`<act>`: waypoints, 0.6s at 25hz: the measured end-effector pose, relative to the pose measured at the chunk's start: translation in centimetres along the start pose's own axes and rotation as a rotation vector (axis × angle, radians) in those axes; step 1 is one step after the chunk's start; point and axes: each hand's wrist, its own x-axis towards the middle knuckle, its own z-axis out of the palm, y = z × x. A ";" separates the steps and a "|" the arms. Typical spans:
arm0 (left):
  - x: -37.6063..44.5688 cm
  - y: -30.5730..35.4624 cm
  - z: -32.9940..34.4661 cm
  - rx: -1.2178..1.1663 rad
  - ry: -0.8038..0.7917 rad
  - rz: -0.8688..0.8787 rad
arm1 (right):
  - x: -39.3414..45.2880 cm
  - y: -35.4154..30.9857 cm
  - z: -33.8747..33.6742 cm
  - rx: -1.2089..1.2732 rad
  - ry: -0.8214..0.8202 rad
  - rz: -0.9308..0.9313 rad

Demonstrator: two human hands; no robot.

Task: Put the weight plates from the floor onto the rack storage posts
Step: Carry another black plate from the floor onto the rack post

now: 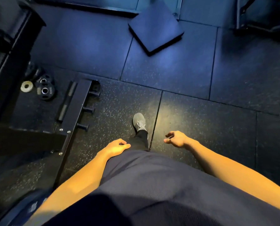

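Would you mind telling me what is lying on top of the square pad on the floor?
Nothing lies on the square pad; its dark top looks bare. It sits askew across the floor mats. Its underside and the floor beneath it are covered, so I cannot tell what is there.

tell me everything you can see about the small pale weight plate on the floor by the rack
The small pale weight plate is a round, light grey disc with a dark centre hole, dull and worn looking, maybe metal. It lies flat on the dark speckled floor at the far left, beside the black plates, close to or just touching them. Neither hand is near it, and it is on no post.
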 end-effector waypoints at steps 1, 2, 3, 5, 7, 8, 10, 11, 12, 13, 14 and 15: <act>2.0 1.7 -2.0 -0.021 -0.008 0.004 | 2.0 -1.1 -2.3 -0.030 -0.007 -0.002; 4.1 3.5 -4.5 -0.034 -0.008 0.012 | 3.9 -2.3 -4.8 -0.059 -0.002 0.002; 5.8 5.3 -7.0 -0.029 -0.008 0.017 | 5.5 -3.5 -7.6 -0.081 0.008 0.009; 8.3 9.2 -12.3 0.031 -0.003 0.029 | 8.5 -6.2 -13.2 -0.054 0.043 0.022; 11.0 13.8 -18.7 0.083 0.028 0.059 | 11.8 -9.8 -19.6 -0.004 0.142 0.020; 12.2 15.9 -21.7 0.093 0.042 0.062 | 13.3 -11.6 -22.3 0.014 0.180 0.018; 14.5 19.9 -26.7 0.108 0.044 0.069 | 16.5 -14.9 -26.5 0.015 0.187 -0.015; 15.6 21.6 -28.6 0.096 0.047 0.072 | 17.9 -16.4 -28.1 -0.010 0.168 -0.031; 16.8 23.0 -30.2 0.079 0.058 0.064 | 19.3 -17.8 -29.8 -0.042 0.152 -0.037; 18.2 24.5 -32.0 0.065 0.069 0.050 | 21.2 -19.3 -31.9 -0.066 0.132 -0.034; 19.8 25.9 -33.5 0.055 0.072 0.041 | 23.4 -20.6 -33.9 -0.076 0.102 -0.032; 21.4 27.1 -34.9 0.050 0.078 0.035 | 25.6 -22.0 -36.0 -0.095 0.069 -0.040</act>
